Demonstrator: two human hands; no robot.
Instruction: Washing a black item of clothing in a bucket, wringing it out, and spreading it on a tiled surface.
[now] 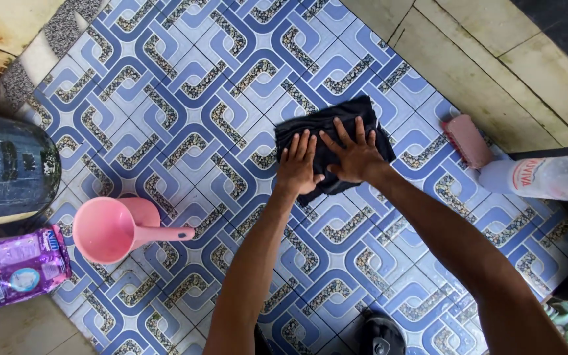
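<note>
Black cloth (331,129) lies flat on the tiled floor (185,98) beneath both hands' spread, open fingers (304,146), left hand (297,167) beside right hand (356,156).

Both hands (327,161) flat on cloth (336,125) on floor (185,98), scoop (110,229) left, brush (467,140) & bottle (547,177) right
</note>
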